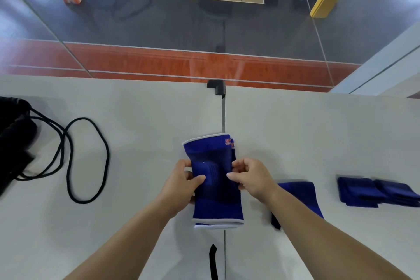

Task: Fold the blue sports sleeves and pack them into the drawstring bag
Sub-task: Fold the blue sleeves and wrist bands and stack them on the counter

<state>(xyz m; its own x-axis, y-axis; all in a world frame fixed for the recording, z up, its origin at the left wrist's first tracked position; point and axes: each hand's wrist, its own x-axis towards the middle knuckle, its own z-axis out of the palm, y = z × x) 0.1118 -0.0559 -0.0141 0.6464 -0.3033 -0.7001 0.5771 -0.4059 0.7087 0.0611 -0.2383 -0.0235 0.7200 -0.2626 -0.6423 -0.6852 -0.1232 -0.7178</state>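
Head view, looking down. Left hand [181,185] clamped on the left edge of a blue knee sleeve [214,180], thumb lying across the front, other fingers hidden behind the cloth. Right hand [251,179] pinching the right edge at about the same height, thumb on top, knuckles bent. Both grips at the middle, where darker ribbed stitching crosses the sleeve; white trim at the far end and at the near end, small orange print near the far corner. Sleeve held flat between the hands over the seam of two white table tops [141,143]; lifted or resting on them, cannot tell.

Judged by the look: knit elastic cloth, light, soft, with no stiffness of its own, so likely to sag or spring open when released. Not slippery, not fragile. Best held at the two long edges near the middle, as now, then near end brought to far end, with a press on the crease because stretch fabric tends to unfold.

Outward from the hands: another blue sleeve [300,198] just beside the right wrist, partly under the forearm. Farther right, well apart, two folded blue sleeves [375,191] side by side. Far left, black drawstring bag [13,141] at the picture edge, its black cord [88,159] looping loose over the table. Bag mouth not clearly visible.
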